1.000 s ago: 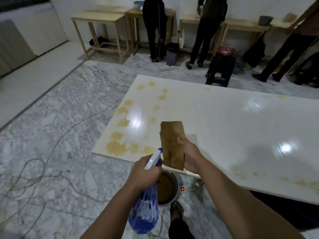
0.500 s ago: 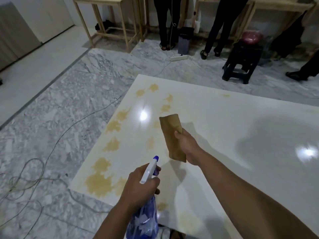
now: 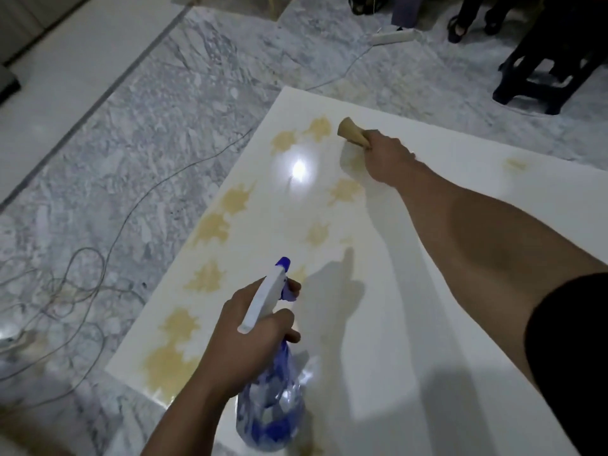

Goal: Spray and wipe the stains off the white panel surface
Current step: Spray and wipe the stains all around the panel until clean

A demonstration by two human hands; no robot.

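Observation:
A glossy white panel [image 3: 411, 264] lies low over the marble floor, with several yellow-brown stains [image 3: 212, 227] along its left side and far corner. My left hand [image 3: 243, 337] grips a blue spray bottle [image 3: 269, 413] by its white trigger head, held above the panel's near left part with the nozzle pointing away. My right hand [image 3: 386, 158] is stretched out to the far corner and grips a folded tan cloth [image 3: 352, 131], whose end sits beside the farthest stains. Whether the cloth touches the surface cannot be told.
Thin cables [image 3: 82, 284] loop across the marble floor to the left of the panel. A white power strip [image 3: 393, 36] lies on the floor beyond the far edge. A dark stool [image 3: 549, 60] and people's feet [image 3: 460, 24] stand at the upper right.
My right hand has reached forward with the cloth to the panel's far corner. The view has tilted down and closer over the panel. The spray bottle has stayed in my left hand.

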